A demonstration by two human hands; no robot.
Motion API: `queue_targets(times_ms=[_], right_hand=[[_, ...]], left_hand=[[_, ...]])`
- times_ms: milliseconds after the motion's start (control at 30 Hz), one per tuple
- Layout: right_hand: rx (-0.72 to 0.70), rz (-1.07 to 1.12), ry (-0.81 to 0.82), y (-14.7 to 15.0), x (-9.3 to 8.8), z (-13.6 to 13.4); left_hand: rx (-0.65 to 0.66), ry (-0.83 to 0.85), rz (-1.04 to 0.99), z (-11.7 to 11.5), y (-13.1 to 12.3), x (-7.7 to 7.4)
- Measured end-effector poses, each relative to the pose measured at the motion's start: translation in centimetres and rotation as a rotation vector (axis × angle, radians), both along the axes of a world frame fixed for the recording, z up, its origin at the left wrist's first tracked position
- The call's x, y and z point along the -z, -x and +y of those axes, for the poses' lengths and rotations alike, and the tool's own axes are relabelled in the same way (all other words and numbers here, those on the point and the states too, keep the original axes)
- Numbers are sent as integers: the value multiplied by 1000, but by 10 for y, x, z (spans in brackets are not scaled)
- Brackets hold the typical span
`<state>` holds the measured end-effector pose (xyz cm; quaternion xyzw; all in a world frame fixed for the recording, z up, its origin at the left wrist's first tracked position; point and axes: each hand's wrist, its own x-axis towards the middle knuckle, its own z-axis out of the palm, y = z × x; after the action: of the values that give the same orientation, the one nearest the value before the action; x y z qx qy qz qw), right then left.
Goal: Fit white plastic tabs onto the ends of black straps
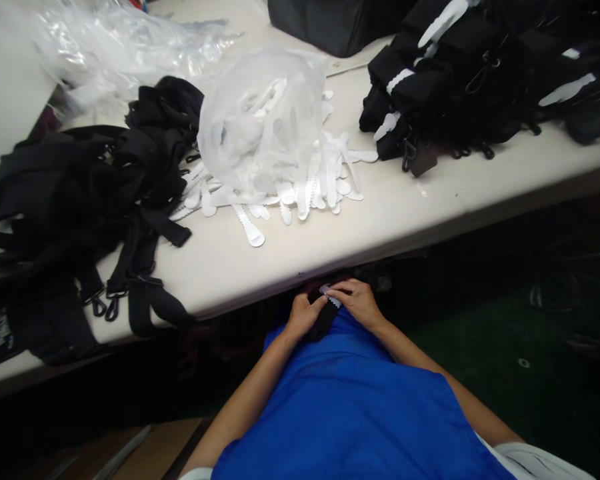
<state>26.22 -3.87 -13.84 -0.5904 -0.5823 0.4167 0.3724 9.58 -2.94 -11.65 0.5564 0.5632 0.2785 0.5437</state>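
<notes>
Both forearms reach forward from a blue shirt (350, 407) and meet just below the near edge of the table (405, 213). The left hand (304, 315) curls in a clenched grip around a black strap (323, 321), thumb on top. The right hand (359, 301) bends at the wrist, its fingertips pinching a small white toothed plastic strip (330, 294) against the strap's upper end. On the table lie loose white strips (280, 197) beside a clear bag (263, 120), with black strap piles (80, 200) to the left. No readable writing shows anywhere.
</notes>
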Motion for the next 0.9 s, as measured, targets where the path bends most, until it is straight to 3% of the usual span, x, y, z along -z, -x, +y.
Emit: queue_targets(times_ms=[267, 600, 900], right_hand=[[-11, -96, 49, 8, 2, 6], [-10, -53, 129, 7, 0, 15], [-36, -301, 216, 15, -10, 26]], left_hand=[[-143, -59, -17, 3, -1, 9], [-243, -46, 32, 5, -1, 20], [-258, -162, 182, -1, 2, 24]])
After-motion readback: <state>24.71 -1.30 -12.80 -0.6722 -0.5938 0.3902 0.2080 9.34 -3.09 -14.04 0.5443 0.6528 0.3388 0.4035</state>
